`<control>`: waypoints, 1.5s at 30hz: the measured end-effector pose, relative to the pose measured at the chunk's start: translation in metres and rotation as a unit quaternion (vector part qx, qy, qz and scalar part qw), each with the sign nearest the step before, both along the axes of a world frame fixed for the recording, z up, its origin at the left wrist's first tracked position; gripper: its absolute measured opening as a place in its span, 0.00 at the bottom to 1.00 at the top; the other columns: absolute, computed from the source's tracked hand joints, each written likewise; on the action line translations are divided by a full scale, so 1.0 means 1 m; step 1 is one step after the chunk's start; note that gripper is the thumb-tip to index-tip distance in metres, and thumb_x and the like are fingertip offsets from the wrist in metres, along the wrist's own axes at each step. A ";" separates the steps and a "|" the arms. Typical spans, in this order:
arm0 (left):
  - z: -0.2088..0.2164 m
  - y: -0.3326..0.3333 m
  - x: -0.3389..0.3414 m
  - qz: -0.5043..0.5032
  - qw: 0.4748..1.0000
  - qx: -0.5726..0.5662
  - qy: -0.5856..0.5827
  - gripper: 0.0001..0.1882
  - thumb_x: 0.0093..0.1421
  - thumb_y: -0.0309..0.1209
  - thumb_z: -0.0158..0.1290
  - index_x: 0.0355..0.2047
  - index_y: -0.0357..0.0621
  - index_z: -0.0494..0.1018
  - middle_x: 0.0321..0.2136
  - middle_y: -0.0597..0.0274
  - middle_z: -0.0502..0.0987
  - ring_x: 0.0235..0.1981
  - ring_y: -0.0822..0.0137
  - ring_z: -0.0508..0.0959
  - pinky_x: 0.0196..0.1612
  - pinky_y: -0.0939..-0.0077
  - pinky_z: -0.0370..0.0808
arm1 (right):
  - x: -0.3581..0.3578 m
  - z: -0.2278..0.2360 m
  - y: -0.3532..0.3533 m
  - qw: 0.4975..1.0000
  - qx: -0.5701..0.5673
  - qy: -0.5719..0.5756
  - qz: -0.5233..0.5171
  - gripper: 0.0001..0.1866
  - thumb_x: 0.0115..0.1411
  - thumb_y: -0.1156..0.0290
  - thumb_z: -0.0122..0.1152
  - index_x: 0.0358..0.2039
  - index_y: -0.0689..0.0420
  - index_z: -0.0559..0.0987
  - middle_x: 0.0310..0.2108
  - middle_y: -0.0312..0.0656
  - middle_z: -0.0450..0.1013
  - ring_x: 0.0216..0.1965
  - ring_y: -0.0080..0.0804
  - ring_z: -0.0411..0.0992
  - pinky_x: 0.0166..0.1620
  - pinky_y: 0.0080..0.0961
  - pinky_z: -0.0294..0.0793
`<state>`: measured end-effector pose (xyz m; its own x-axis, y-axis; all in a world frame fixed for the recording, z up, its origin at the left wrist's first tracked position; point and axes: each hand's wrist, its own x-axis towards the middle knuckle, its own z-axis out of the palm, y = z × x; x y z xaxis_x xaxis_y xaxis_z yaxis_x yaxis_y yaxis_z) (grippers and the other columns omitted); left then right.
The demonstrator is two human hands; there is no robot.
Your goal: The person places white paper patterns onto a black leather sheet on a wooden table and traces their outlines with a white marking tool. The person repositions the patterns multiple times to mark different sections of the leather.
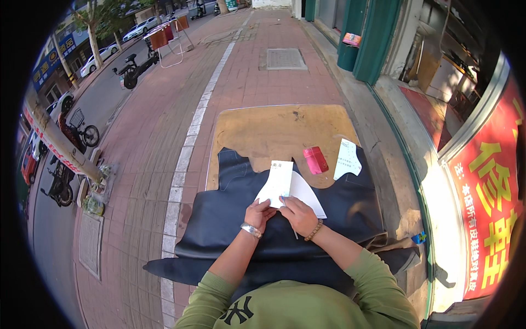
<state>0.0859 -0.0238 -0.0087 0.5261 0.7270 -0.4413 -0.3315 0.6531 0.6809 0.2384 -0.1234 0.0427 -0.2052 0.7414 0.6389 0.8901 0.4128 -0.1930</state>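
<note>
My left hand (260,215) is closed on the lower left edge of a white pattern piece (280,178), its thumb on top. My right hand (300,215) is closed at the lower right of the same piece. A thin pale pen-like stick (296,236) pokes out below the right palm; its exact kind cannot be told. A second white pattern piece (311,196) with a curved edge lies partly behind the first and the right hand. Under both hands spreads a large sheet of black leather (219,219), with faint outlines marked at its far left part.
The leather covers the near part of a tan board (274,123) and hangs over its near edge. A red packet (315,160) and another white pattern piece (348,159) lie right of my hands. A doorway and red banner (487,203) stand right; brick pavement (148,181) runs left.
</note>
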 end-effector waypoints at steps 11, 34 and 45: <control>0.035 -0.051 0.035 -0.031 0.994 0.072 0.081 0.13 0.62 0.27 0.53 0.47 0.42 0.70 0.35 0.60 0.80 0.32 0.66 0.80 0.38 0.70 0.78 | 0.012 -0.039 -0.045 0.754 -0.169 0.616 -0.154 0.17 0.59 0.69 0.64 0.44 0.62 0.71 0.34 0.42 0.74 0.32 0.27 0.75 0.35 0.24 0.78; 0.043 -0.090 0.092 -0.242 0.946 0.164 0.136 0.12 0.64 0.29 0.50 0.46 0.38 0.72 0.32 0.63 0.79 0.28 0.72 0.78 0.31 0.80 0.75 | 0.028 0.001 -0.138 0.963 0.068 0.160 -0.207 0.19 0.45 0.73 0.67 0.40 0.54 0.77 0.41 0.38 0.73 0.35 0.33 0.73 0.37 0.27 0.75; 0.077 -0.094 0.018 0.068 0.445 0.819 0.356 0.14 0.47 0.26 0.59 0.36 0.52 0.76 0.31 0.71 0.74 0.27 0.69 0.75 0.26 0.75 0.71 | -0.004 0.005 -0.033 0.703 -0.109 0.702 -0.016 0.15 0.61 0.78 0.53 0.49 0.61 0.69 0.42 0.37 0.71 0.42 0.21 0.69 0.44 0.21 0.70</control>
<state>0.1036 -0.1176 0.0682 0.5780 0.3843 0.7199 0.3880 -0.9055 0.1719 0.2342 -0.1566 0.0476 0.5334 0.8434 0.0650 -0.2340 0.2210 -0.9468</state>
